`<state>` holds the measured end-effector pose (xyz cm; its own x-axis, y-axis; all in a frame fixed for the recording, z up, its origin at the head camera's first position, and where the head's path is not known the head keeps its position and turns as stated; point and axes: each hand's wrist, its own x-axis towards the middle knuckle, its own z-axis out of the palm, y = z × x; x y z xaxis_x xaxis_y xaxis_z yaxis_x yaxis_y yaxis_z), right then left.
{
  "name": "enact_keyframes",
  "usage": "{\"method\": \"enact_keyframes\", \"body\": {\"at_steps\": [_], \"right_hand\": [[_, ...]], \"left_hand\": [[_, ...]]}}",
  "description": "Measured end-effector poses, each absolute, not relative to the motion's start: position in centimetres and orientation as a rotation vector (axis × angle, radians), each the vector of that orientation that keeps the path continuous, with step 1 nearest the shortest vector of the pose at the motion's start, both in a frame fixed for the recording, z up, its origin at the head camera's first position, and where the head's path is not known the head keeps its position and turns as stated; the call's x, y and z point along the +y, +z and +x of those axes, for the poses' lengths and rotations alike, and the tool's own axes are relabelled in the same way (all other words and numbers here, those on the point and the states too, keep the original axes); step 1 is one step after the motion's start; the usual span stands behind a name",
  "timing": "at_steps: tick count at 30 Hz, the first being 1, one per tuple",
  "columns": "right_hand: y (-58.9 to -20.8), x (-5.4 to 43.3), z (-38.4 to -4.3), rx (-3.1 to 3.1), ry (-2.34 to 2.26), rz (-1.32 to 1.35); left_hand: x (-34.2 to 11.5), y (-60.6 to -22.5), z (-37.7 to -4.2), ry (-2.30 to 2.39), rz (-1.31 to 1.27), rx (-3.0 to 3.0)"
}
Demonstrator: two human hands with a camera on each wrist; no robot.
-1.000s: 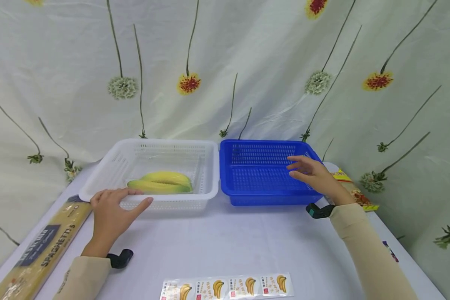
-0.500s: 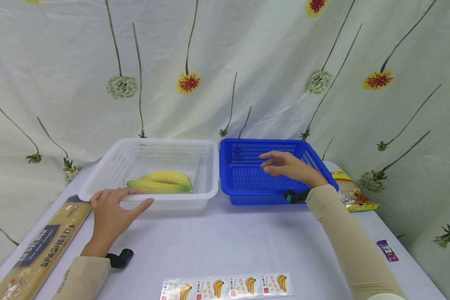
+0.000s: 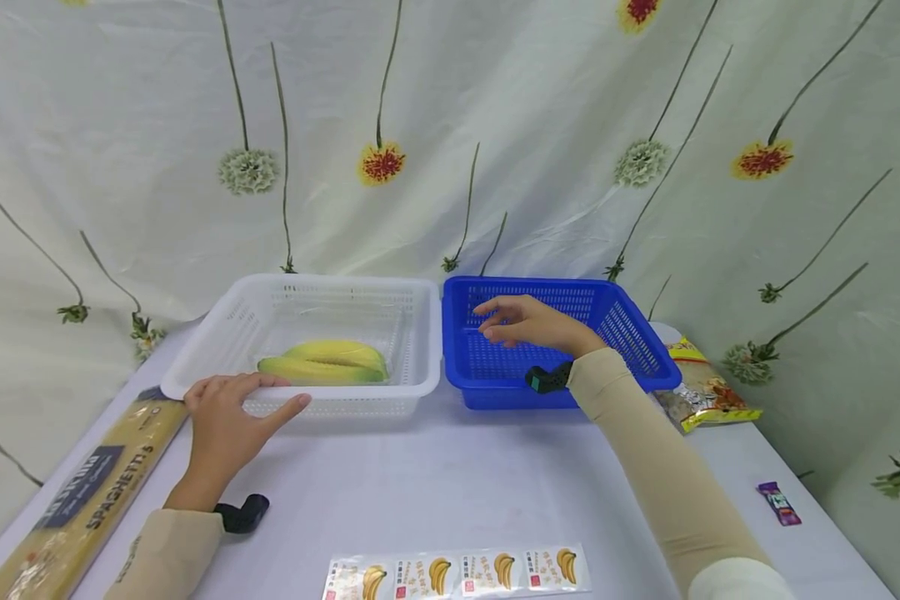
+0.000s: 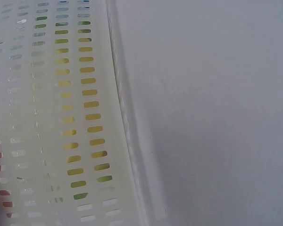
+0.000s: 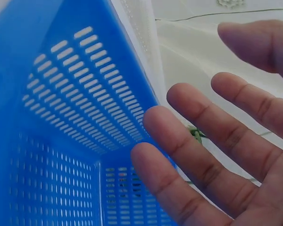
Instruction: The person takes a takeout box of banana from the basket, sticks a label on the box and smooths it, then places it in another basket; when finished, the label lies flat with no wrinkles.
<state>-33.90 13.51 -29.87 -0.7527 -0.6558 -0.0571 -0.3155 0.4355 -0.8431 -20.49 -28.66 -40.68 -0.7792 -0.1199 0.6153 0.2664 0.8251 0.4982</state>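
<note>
My left hand (image 3: 228, 425) holds the near rim of a white plastic basket (image 3: 412, 389), fingers over the edge and thumb in front. Inside this basket lie yellow bananas (image 3: 322, 362) with greenish ends, in what looks like clear plastic; their colour shows through the slots of the wall (image 4: 122, 155) in the left wrist view. My right hand (image 3: 528, 323) hovers over a blue plastic basket (image 3: 570, 392), holding nothing. In the right wrist view its fingers (image 5: 198, 141) are spread and loosely bent beside the blue slotted wall (image 5: 80, 61).
A pack of spaghetti (image 3: 97, 500) lies along the left edge. Behind the blue basket's right side is a yellow-edged snack bag (image 3: 708, 392). A small purple packet (image 3: 780, 503) sits near the right edge. A strip of banana stickers (image 3: 457, 573) lies in front. A flowered curtain (image 3: 450, 100) hangs behind.
My right hand has moved left across the blue basket, from its right side toward its left, uncovering the purple packet and snack bag. The left hand stays on the white basket's rim.
</note>
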Motion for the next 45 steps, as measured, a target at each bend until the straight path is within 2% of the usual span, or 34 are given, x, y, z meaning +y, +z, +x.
{"method": "enact_keyframes", "body": {"at_steps": [16,33,45], "right_hand": [[-30.5,7.8,-35.4,2.289,-1.333,-0.773],[-30.2,0.5,-35.3,2.160,-1.400,-0.437],[-29.9,-2.1,-35.7,2.095,-1.345,-0.303]], "left_hand": [[-28.5,-40.6,-20.7,-0.767,-0.121,-2.338],[-28.7,-40.7,-20.5,-0.764,-0.117,-2.349],[-28.5,-40.5,-20.5,-0.762,-0.109,-2.351]]}}
